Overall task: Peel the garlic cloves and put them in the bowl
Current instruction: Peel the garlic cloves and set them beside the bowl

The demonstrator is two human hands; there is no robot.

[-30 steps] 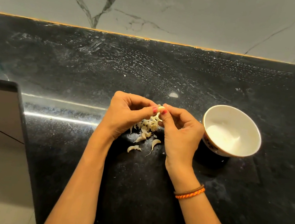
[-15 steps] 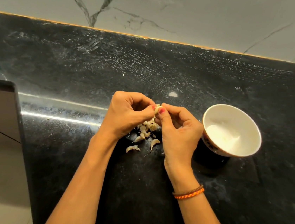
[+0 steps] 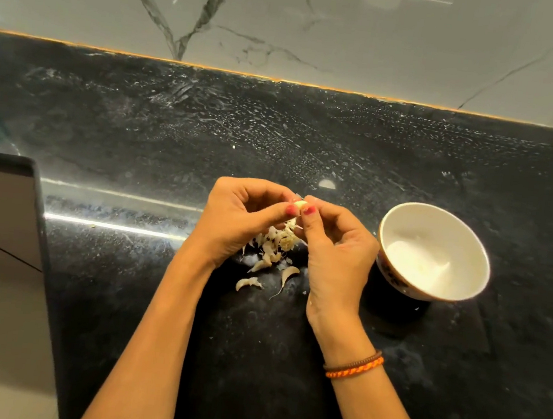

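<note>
- Peeling step: left hand point(image 3: 239, 219) and right hand point(image 3: 330, 243) both pinch one small pale garlic clove point(image 3: 299, 204) above the black stone desk point(image 3: 287, 348).
- Next — I judge — strip the last skin, then carry it to the white round bowl point(image 3: 394, 219) at 3 o'clock.

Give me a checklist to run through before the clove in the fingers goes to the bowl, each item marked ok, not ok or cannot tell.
1. Clove held: garlic clove pinched between the fingertips of the left hand and right hand. Ok.
2. Clove fully peeled: pale flesh shows, but fingers cover most of it. Cannot tell.
3. Bowl within reach: stands upright just right of the right hand. Ok.
4. Path to the bowl: nothing stands between them. Ok.
5. Peels kept out of the bowl: they lie on the counter under the hands. Ok.
6. Bowl contents: white interior washed out. Cannot tell.
</note>
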